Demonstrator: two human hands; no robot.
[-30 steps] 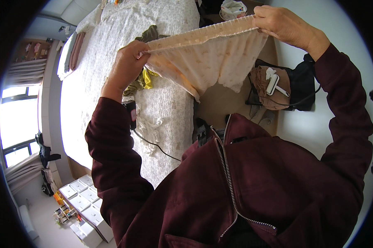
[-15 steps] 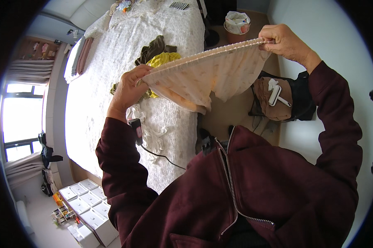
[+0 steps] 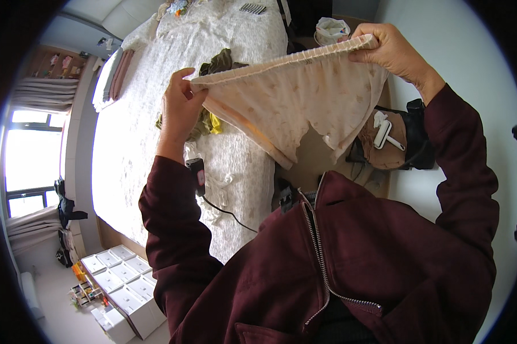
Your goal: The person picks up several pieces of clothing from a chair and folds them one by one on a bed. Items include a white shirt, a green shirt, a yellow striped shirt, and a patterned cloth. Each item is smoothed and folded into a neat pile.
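A pale peach pair of shorts [image 3: 293, 92] with a faint print hangs in the air, its gathered elastic waistband stretched between my two hands. My left hand [image 3: 181, 109] pinches the waistband's left end, with the thumb against the cloth. At the other end, my right hand [image 3: 393, 54] grips the band and is raised a little higher than the left. Both legs of the shorts hang down, apart at the crotch. Behind the cloth, partly covered, lie a dark olive garment [image 3: 217, 62] and a yellow garment [image 3: 214, 123] on the bed [image 3: 149, 137].
Beside my left forearm lies a dark handheld device [image 3: 196, 172] with a cord, near crumpled white clothes [image 3: 218, 183]. At right, a white lint roller [image 3: 384, 135] rests on folded brown cloth [image 3: 393, 152]. A lined bin [image 3: 331, 30] stands farther back; white drawers [image 3: 124, 281] are lower left.
Both hands have risen slightly, and the waistband's right end is higher. The shorts now face me more fully, with their legs spread wider, covering more of the yellow garment.
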